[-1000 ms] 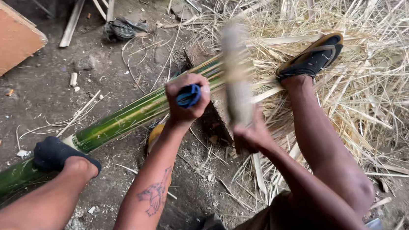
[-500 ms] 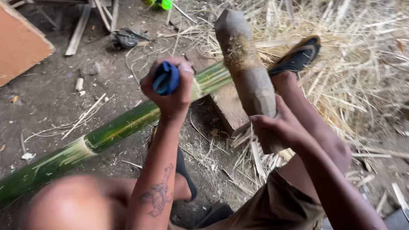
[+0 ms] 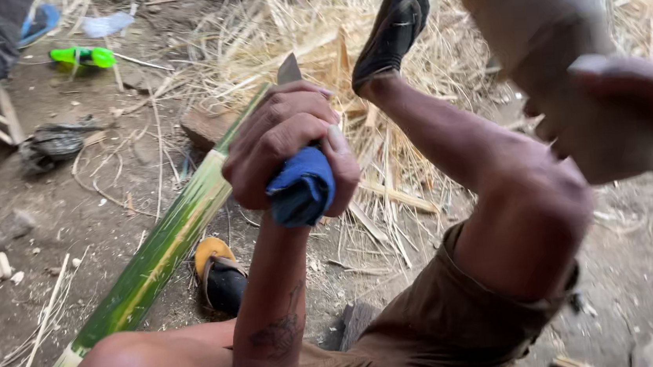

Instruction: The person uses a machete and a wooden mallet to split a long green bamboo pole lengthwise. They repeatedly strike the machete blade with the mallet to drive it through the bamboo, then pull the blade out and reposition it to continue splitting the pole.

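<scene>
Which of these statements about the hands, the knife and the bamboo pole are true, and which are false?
1. The left hand holds a knife by a blue-wrapped handle. True.
2. The right hand is empty. False: it holds a thick wooden club, raised.
3. The bamboo pole is green. True.
4. The pole stands upright. False: it lies on the dirt ground.
5. A dark shoe rests on the straw. True.
</scene>
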